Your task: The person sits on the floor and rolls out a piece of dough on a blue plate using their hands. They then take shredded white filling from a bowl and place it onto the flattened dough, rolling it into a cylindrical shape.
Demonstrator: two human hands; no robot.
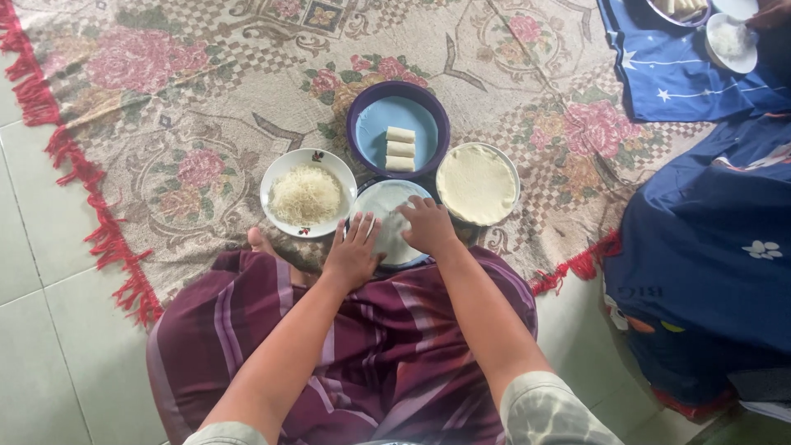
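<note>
I sit on a patterned floor mat [206, 91] with a purple striped cloth over my lap. Just past my knees lies a blue-rimmed plate with a thin pale wrapper [387, 202] spread on it. My left hand [353, 251] rests flat with fingers apart on the plate's near left edge. My right hand [428, 227] has its fingers curled down on the wrapper. Beyond stands a purple bowl [362, 107] with a light blue inside holding three rolled white pieces [400, 148]. A white bowl of shredded white filling [306, 194] is at the left, a plate stacked with round wrappers [476, 183] at the right.
A person in dark blue cloth [709, 239] sits at the right. At the top right a blue star-print cloth [667, 74] carries a small white bowl [732, 41] and a plate with rolls. A red fringe edges the mat; pale floor tiles [49, 330] lie to the left.
</note>
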